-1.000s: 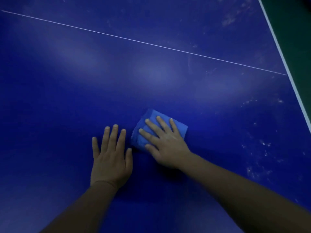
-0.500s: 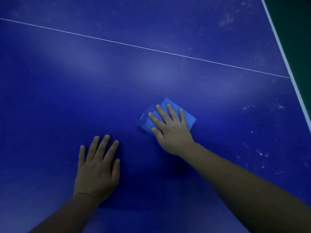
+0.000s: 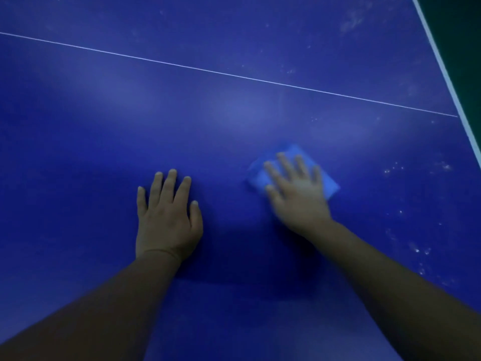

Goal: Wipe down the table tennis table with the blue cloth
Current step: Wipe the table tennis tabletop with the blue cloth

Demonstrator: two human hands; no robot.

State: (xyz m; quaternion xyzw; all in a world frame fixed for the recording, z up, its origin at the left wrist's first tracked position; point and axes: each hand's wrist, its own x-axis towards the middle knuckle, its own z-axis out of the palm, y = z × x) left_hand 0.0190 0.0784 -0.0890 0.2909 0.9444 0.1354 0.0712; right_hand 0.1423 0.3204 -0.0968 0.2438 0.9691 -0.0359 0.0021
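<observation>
Now two flat hands: right hand [image 3: 299, 196] on one blue cloth [image 3: 329, 185]

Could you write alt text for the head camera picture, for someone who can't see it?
A person's right hand presses a folded blue cloth flat on a dark blue table tennis table. The left hand rests palm-down beside it; pale specks dot the surface at right.

The table tennis table [image 3: 234, 121] has a smooth, hard-looking dark blue top with a soft sheen that throws back pale patches of light, crossed by a thin white painted line [image 3: 234, 75]. Pale dusty specks [image 3: 416, 250] dull its right side. The blue cloth [image 3: 329, 185] looks soft, matt and lighter than the top
</observation>
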